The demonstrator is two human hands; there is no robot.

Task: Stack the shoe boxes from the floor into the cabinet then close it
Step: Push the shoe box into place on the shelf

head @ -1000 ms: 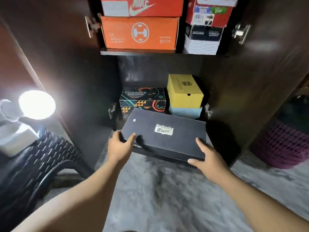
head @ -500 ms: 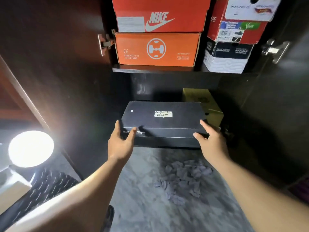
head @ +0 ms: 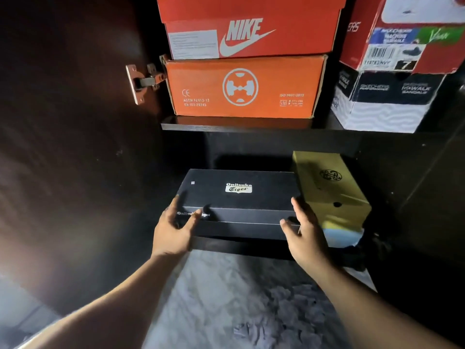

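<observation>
A black Onitsuka Tiger shoe box (head: 239, 197) sits in the cabinet's lower compartment, behind the dark bottom ledge (head: 239, 247). My left hand (head: 173, 230) grips its front left corner, thumb on the front face. My right hand (head: 305, 238) holds the front right corner. A yellow box (head: 327, 187) stands right beside it on a pale blue box (head: 342, 236). Whatever lies under the black box is hidden.
The shelf (head: 251, 125) above carries a red Nike box (head: 251, 28) on an orange box (head: 241, 86), and a red box (head: 402, 39) on a black-and-white box (head: 387, 102). The left door (head: 75, 147) stands open on its hinge (head: 143, 81). Grey marbled floor (head: 226, 298) lies below.
Both hands carried the black box from above the floor forward into the lower compartment, covering the patterned box. My view has moved closer to the cabinet.
</observation>
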